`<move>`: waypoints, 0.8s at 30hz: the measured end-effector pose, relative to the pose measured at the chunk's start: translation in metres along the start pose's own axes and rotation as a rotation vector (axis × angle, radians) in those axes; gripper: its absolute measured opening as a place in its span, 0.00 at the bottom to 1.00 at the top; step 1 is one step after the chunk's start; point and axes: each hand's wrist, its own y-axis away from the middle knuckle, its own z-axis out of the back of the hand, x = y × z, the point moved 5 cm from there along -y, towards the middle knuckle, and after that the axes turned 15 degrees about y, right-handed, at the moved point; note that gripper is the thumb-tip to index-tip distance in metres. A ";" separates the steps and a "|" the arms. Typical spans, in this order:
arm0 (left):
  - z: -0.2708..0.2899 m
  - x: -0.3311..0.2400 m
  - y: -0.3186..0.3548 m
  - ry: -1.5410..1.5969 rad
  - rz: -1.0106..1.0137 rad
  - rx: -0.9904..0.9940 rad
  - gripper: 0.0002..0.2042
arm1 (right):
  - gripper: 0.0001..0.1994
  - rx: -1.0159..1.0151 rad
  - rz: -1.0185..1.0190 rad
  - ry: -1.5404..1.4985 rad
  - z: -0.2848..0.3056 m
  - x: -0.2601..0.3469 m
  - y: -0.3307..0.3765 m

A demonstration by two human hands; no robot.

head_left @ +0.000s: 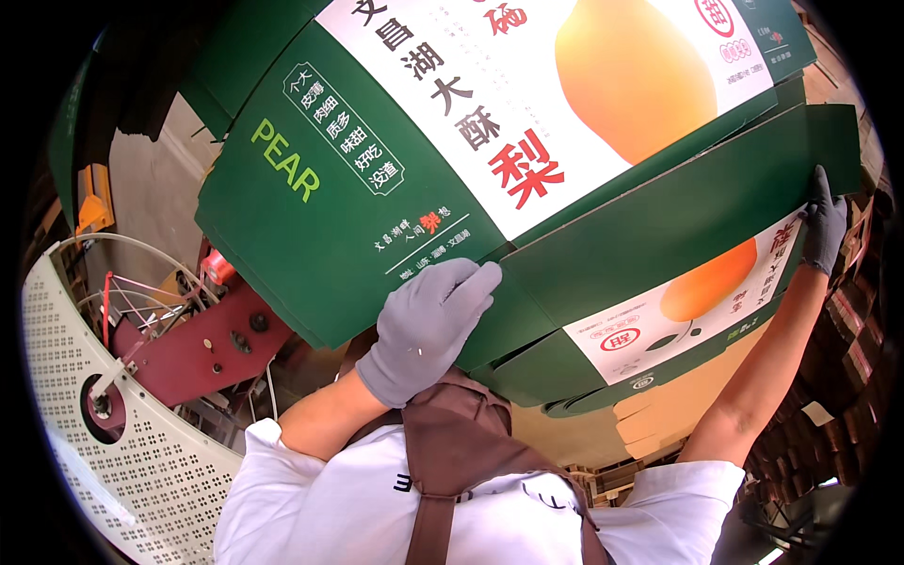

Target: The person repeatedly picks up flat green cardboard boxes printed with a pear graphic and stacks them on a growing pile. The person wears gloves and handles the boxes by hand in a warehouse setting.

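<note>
A large green cardboard carton [377, 226], printed with a big yellow pear on a white panel, spreads across the upper middle in front of me. Along its near side a long folded flap [650, 226] stands out, above a second white panel with a smaller orange pear. My left hand [428, 325], in a grey glove, is closed at the carton's near edge, by the flap's left corner; its thumb is partly hidden. Far to the right, my right hand [824, 226], also grey-gloved, grips the flap's right end with its fingers along the edge.
To my left stands a machine with a cream perforated guard [104, 424] and a dark red arm [207, 344]. Stacked brown cardboard [838, 367] rises at the right. A tan surface [574, 438] lies below the carton. An orange part [94, 202] shows at far left.
</note>
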 end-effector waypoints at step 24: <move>-0.009 0.010 -0.009 -0.100 0.002 0.060 0.24 | 0.20 0.012 0.026 0.061 -0.012 -0.018 -0.021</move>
